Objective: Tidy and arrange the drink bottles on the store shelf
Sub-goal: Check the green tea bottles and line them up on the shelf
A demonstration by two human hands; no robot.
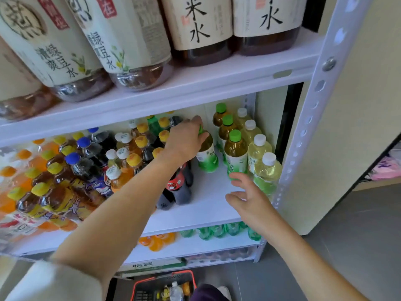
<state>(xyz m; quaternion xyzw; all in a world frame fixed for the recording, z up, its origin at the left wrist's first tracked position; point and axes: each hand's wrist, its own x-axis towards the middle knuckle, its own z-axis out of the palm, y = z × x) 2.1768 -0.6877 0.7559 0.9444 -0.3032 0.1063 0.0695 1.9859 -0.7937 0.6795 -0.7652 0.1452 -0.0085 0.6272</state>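
On the middle shelf (208, 205), left hand (184, 142) grips a full, likely weighty green-tea bottle (207, 157) by its neck; right hand (249, 198) spread, empty.

Cream sleeve (54, 283) on the left arm — dark purple trouser leg (204, 293).

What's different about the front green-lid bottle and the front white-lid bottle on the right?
The green-lid bottle holds dark brown drink; the white-lid bottle holds pale yellow drink. Their lids differ too, green against white. The white-lid bottle stands nearer the front edge of the shelf than the green-lid bottle. Both stand upright, are see-through, and have green on their labels.
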